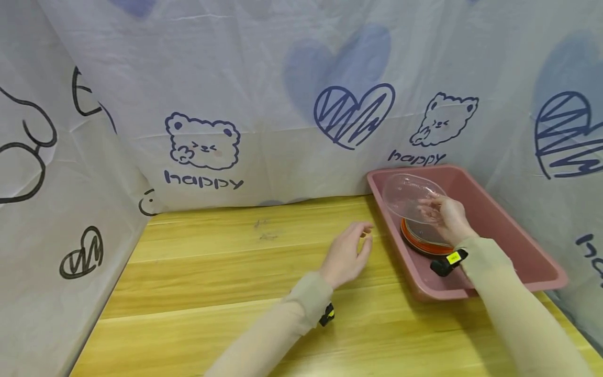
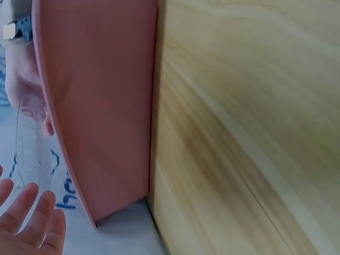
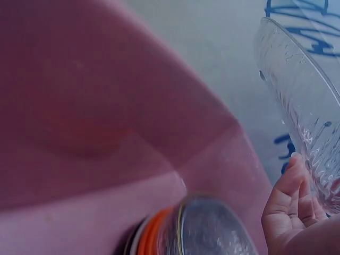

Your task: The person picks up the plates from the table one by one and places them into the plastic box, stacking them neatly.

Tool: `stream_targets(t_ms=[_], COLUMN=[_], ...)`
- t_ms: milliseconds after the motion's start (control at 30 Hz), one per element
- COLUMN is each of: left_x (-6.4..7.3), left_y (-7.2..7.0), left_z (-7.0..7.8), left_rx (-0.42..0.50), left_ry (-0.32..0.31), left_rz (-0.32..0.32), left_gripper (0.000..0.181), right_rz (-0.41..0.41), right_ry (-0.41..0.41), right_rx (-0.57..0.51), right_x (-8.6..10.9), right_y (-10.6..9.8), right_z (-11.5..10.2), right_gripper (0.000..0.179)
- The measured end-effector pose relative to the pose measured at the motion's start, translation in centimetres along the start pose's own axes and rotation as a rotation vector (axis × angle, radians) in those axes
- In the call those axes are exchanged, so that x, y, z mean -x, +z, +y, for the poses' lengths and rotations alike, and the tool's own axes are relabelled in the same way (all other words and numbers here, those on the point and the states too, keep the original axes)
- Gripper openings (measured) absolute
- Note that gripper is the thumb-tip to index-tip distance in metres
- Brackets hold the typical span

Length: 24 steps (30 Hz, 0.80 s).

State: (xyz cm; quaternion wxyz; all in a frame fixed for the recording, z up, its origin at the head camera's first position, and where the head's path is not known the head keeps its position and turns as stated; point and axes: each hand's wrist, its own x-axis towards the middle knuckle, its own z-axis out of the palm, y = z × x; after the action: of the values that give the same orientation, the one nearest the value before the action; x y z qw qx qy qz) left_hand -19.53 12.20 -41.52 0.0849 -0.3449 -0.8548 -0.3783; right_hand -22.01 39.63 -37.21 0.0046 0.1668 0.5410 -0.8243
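My right hand [image 1: 451,219] pinches a clear, see-through plate [image 1: 406,195] by its near right edge, over the pink tub. In the right wrist view the plate [image 3: 289,79] stands tilted, with ridges on its surface and the thumb against it. Below it, inside the tub, is a stack of round dishes [image 1: 426,246] with orange, dark and clear rims, partly covered by the plate and hand. My left hand [image 1: 346,255] hangs empty just left of the tub, fingers loosely bent; in the left wrist view its fingertips [image 2: 43,204] point toward the plate.
The pink tub [image 1: 511,230] sits at the right of the wooden table [image 1: 212,272], against the back. White cloth [image 1: 264,131] printed with bears and hearts rises behind and on both sides. Black cameras [image 1: 445,263] are strapped to the wrists.
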Motion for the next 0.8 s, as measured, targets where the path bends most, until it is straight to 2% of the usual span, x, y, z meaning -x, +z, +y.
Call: stream_targets(t_ms=[267, 500, 667, 800], left_x=[0.1, 0.3, 0.4, 0.6], left_y=[1.7, 3.7, 4.7, 5.0], left_z=[1.4, 2.1, 2.5, 2.7], left_rx=[-0.183, -0.298, -0.337, -0.348], left_ry=[0.155, 0.261, 0.329, 0.328], left_rz=[-0.125, -0.192, -0.207, -0.217], left_gripper=[0.037, 0.037, 0.038, 0.039], right_rz=[0.013, 0.002, 0.069, 0.139], right_ry=[0.016, 0.013, -0.062, -0.128], right_rx=[-0.005, -0.050, 0.074, 0.219], right_x=[-0.6, -0.9, -1.6, -2.0], right_y=[-2.4, -4.3, -5.6, -7.0], right_z=[0.2, 0.4, 0.5, 0.7], right_gripper=[0.060, 0.061, 0.060, 0.059])
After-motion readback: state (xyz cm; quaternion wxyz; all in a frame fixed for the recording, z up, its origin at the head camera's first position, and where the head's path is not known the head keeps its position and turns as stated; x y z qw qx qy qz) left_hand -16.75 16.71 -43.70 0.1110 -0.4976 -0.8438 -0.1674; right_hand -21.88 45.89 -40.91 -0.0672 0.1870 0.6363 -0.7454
